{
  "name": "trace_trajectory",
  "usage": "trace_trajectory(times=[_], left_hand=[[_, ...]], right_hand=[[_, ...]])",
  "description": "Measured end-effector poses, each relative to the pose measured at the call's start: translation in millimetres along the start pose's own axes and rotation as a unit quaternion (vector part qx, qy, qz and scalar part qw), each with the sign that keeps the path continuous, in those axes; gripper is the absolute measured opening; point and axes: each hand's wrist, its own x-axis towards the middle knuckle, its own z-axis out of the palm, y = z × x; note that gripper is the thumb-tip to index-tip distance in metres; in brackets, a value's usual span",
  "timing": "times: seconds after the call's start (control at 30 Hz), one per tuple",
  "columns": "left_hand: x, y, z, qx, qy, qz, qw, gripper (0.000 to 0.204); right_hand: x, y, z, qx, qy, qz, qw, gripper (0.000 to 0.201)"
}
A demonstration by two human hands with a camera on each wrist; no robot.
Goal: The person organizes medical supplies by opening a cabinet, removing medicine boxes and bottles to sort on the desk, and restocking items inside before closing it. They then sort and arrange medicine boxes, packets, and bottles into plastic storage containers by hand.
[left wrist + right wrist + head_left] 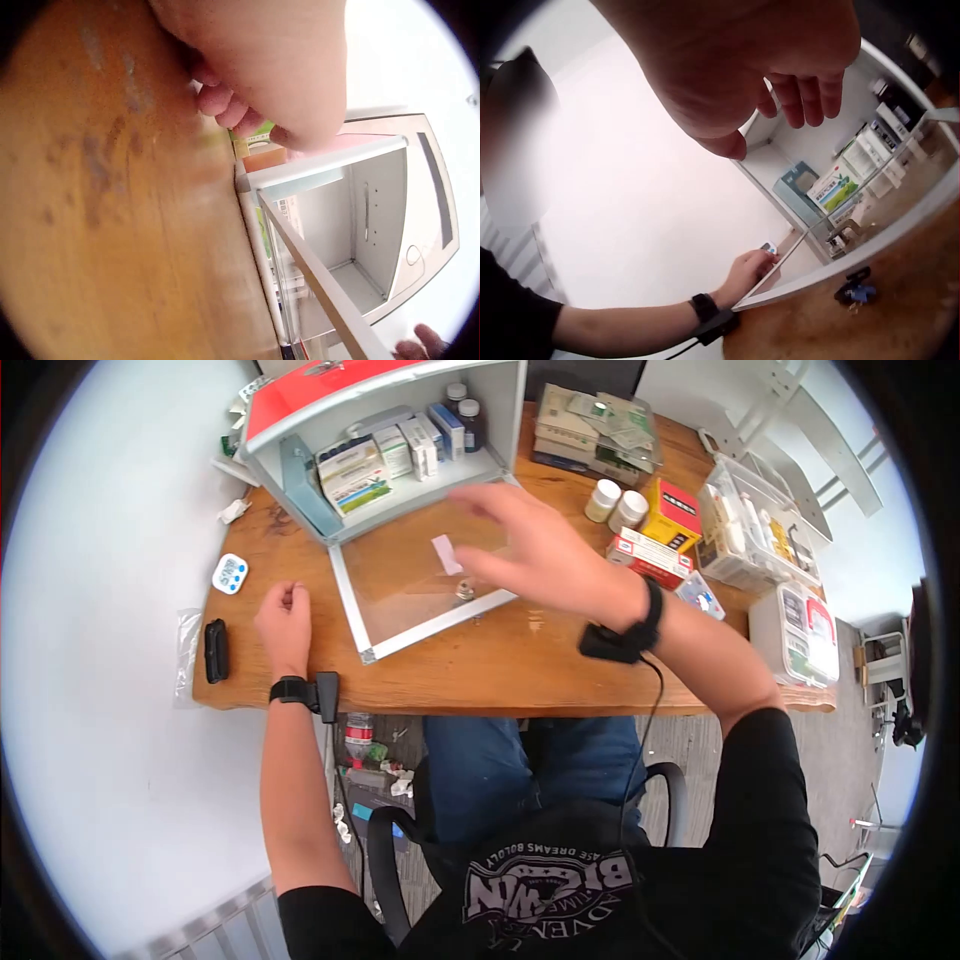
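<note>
Hovering over the cabinet's open glass door [420, 585], your right hand [535, 550] has its fingers loosely spread and holds nothing; your left hand [285, 622] rests loosely curled on the counter [500, 660], left of the door.

The right hand [742, 67] hangs in the air above the white cabinet [795, 161], with its fingers [810, 94] loose and holding nothing. Inside the cabinet stand medicine boxes [832, 191]. The cabinet's glass door [870, 232] lies open on the wooden table [870, 322]. Beside the door, the left hand [751, 268] rests on the table.
</note>
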Motion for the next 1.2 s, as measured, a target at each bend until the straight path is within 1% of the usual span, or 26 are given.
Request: trace_trajectory(times=[0.03, 0.1, 0.13, 0.2, 0.23, 0.27, 0.3, 0.33, 0.4, 0.47, 0.57, 0.63, 0.67, 0.7, 0.73, 0.77, 0.8, 0.87, 0.9, 0.97, 1.03, 1.07, 1.1, 1.13, 1.17, 1.2], left_hand=[[2.2, 0.3, -0.4, -0.011, -0.004, -0.014, 1.000, 0.022], [1.7, 4.4, -1.4, -0.011, 0.001, -0.017, 1.000, 0.022], [1.0, 6.2, -0.6, -0.016, 0.002, -0.021, 1.000, 0.022], [2.0, 7.5, -0.1, -0.010, 0.011, -0.025, 1.000, 0.022], [1.9, 7.0, 0.6, -0.013, 0.012, -0.024, 1.000, 0.022], [1.3, 6.8, 0.9, -0.016, 0.014, -0.024, 0.999, 0.021], [0.5, 8.9, -0.2, -0.013, 0.017, -0.025, 0.999, 0.021], [-0.1, 12.6, -1.8, -0.012, 0.007, -0.031, 0.999, 0.022], [0.1, 13.7, -3.5, -0.011, -0.001, -0.037, 0.999, 0.022], [-0.4, 12.2, -2.4, -0.023, -0.002, -0.043, 0.999, 0.022], [0.4, 4.5, 1.2, -0.045, 0.005, -0.053, 0.998, 0.022], [-0.1, 3.8, 0.7, -0.026, 0.010, -0.037, 0.999, 0.022], [-1.5, 4.4, 0.5, -0.009, 0.016, -0.023, 1.000, 0.022], [-1.9, 3.4, -1.2, -0.011, 0.011, -0.020, 1.000, 0.022], [-1.0, 0.1, -2.4, 0.015, 0.032, -0.005, 0.999, 0.024], [0.1, -1.9, 0.2, 0.035, 0.050, 0.011, 0.998, 0.026], [1.8, -5.3, 2.5, 0.021, 0.037, 0.016, 0.999, 0.026], [3.8, -16.9, 2.4, 0.008, 0.031, -0.031, 0.999, 0.028], [5.0, -19.0, 3.8, -0.002, 0.024, -0.032, 0.999, 0.028], [5.6, -19.1, 1.6, 0.028, 0.030, -0.029, 0.999, 0.028], [4.8, -13.5, -0.6, 0.021, 0.019, -0.037, 0.999, 0.027], [4.7, -10.2, -1.0, 0.021, 0.014, -0.039, 0.999, 0.027], [3.8, -8.1, -1.8, 0.013, 0.012, -0.049, 0.999, 0.027], [3.7, -6.4, -2.6, 0.031, 0.012, -0.031, 0.999, 0.027], [3.6, -5.5, -2.2, 0.051, 0.013, -0.011, 0.999, 0.027], [3.7, -4.5, -0.7, 0.047, 0.015, -0.018, 0.999, 0.027]], right_hand=[[25.5, 11.4, 20.6, -0.034, -0.011, -0.024, 0.999, 0.061], [74.2, 25.8, 50.6, -0.068, -0.037, -0.020, 0.997, 0.070], [96.9, 34.7, 63.7, -0.065, -0.037, -0.024, 0.997, 0.070], [137.6, 53.5, 87.0, -0.176, -0.047, -0.078, 0.980, 0.075], [154.1, 63.6, 96.3, -0.173, -0.048, -0.081, 0.980, 0.075], [168.5, 73.3, 105.1, -0.238, -0.054, -0.110, 0.963, 0.073], [177.3, 78.1, 111.8, -0.302, -0.059, -0.138, 0.941, 0.072], [182.0, 82.9, 118.1, -0.301, -0.059, -0.141, 0.941, 0.072], [186.5, 87.0, 125.2, -0.399, -0.096, -0.126, 0.903, 0.075], [185.1, 84.3, 128.2, -0.389, -0.101, -0.126, 0.907, 0.075], [186.1, 78.3, 124.1, -0.361, -0.112, -0.099, 0.921, 0.072], [188.6, 78.0, 121.0, -0.341, -0.165, -0.085, 0.922, 0.074], [188.2, 79.4, 123.7, -0.341, -0.163, -0.082, 0.922, 0.074], [187.9, 85.3, 129.8, -0.339, -0.139, -0.108, 0.924, 0.077], [185.0, 86.0, 128.0, -0.342, -0.117, -0.130, 0.923, 0.080], [183.8, 87.2, 125.4, -0.337, -0.126, -0.129, 0.924, 0.085], [175.7, 83.3, 117.7, -0.332, -0.105, -0.161, 0.923, 0.088], [155.9, 70.6, 96.2, -0.276, -0.068, -0.189, 0.940, 0.093], [142.2, 63.7, 84.5, -0.251, -0.043, -0.190, 0.948, 0.093], [111.8, 41.5, 53.9, -0.191, 0.006, -0.198, 0.961, 0.093], [67.8, 17.9, 14.3, -0.116, 0.027, -0.163, 0.979, 0.094], [40.7, 3.7, -10.3, -0.080, 0.018, -0.136, 0.987, 0.096], [11.0, -8.1, -35.8, -0.048, 0.005, -0.096, 0.994, 0.101], [-16.2, -20.4, -57.8, -0.050, -0.005, -0.055, 0.997, 0.101], [-40.8, -28.5, -79.1, -0.012, -0.042, 0.008, 0.999, 0.101], [-66.2, -36.0, -96.1, -0.050, -0.066, 0.063, 0.995, 0.102]])
